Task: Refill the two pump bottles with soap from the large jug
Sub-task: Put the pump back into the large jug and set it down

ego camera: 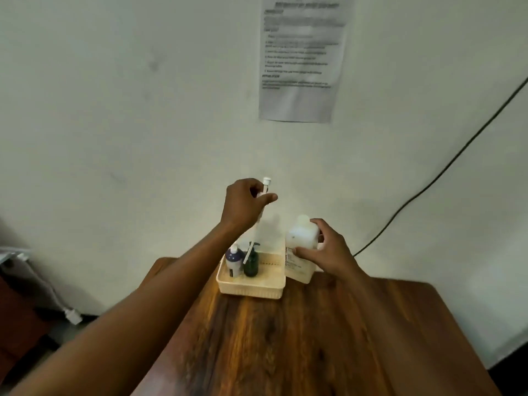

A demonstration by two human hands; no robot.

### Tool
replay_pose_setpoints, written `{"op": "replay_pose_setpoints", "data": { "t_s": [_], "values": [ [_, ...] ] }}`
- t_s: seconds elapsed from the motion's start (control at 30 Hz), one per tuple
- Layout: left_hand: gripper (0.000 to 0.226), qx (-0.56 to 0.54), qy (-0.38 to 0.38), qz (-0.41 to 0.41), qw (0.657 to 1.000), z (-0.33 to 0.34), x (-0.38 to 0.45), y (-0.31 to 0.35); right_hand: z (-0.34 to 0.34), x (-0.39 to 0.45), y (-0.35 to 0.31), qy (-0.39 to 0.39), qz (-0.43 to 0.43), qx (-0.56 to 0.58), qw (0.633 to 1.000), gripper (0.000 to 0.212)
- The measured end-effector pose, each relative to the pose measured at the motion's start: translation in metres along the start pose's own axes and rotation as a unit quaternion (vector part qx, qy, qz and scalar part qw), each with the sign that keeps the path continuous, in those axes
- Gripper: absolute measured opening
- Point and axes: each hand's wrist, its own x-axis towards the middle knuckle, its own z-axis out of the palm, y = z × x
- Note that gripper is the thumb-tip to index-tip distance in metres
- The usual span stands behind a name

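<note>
My left hand point(245, 205) is raised above the cream basket point(251, 285) and grips a white pump head point(264, 192) whose long dip tube slants down toward the basket. In the basket stand a purple pump bottle point(233, 261) with a white top and a dark green bottle point(251, 264), the tube's lower end in front of it. My right hand point(328, 250) grasps the large white jug point(301, 248), which stands tilted at the basket's right side. The jug's mouth points up and shows no cap.
The wooden table point(314, 338) ends at a white wall. A printed sheet point(303, 58) hangs on the wall above. A black cable point(428, 190) runs down the wall at right. A white cord with a plug point(73, 315) lies left of the table.
</note>
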Motion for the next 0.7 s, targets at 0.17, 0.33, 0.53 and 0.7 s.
{"op": "replay_pose_setpoints", "data": {
  "t_s": [0.17, 0.33, 0.53, 0.7],
  "values": [
    [0.035, -0.060, 0.028, 0.061, 0.996, -0.019, 0.021, 0.090, -0.046, -0.006, -0.024, 0.045, -0.024, 0.004, 0.999, 0.071],
    [0.037, -0.123, 0.059, 0.100, 0.986, -0.038, 0.034, 0.149, -0.057, -0.011, -0.034, 0.070, -0.046, -0.003, 0.996, 0.071],
    [0.045, -0.173, 0.090, 0.125, 0.973, -0.042, 0.040, 0.182, -0.051, -0.010, -0.041, 0.066, -0.065, 0.001, 0.996, 0.072],
    [0.045, -0.195, 0.112, 0.116, 0.967, -0.040, 0.040, 0.186, -0.049, -0.008, -0.048, 0.062, -0.084, -0.004, 0.995, 0.077]
  ]
}}
